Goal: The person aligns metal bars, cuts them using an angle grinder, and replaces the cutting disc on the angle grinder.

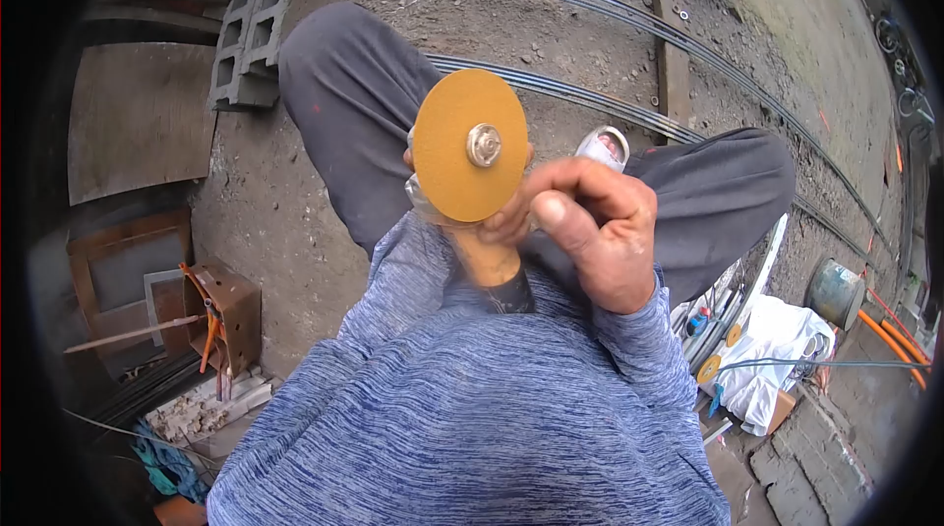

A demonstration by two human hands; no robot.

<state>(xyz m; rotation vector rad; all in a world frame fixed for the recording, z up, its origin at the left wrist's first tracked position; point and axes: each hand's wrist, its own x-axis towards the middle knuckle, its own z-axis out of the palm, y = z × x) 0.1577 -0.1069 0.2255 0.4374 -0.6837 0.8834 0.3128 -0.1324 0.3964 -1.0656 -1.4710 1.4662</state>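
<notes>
An angle grinder [489, 256] with a yellow-orange body and a dark rear end points away from my torso. Its flat yellow disc [457, 177] faces up at me, with a metal nut [483, 146] in the centre. My left hand [409, 158] is closed around the grinder's head from behind; the disc hides most of it. Beside the disc's right edge is my right hand [605, 231], its fingers curled and the thumb bent in. Its fingertips are partly hidden and blurred near the rim, so I cannot tell whether they hold anything.
Long thin metal rods [570, 84] lie on the dirt ground beyond my knees, across a wooden beam [673, 74]. Concrete blocks [258, 29] stand at the left, near a cardboard box [231, 315]. At the right are a white sack [772, 354], yellow discs [708, 369] and a metal can [836, 292].
</notes>
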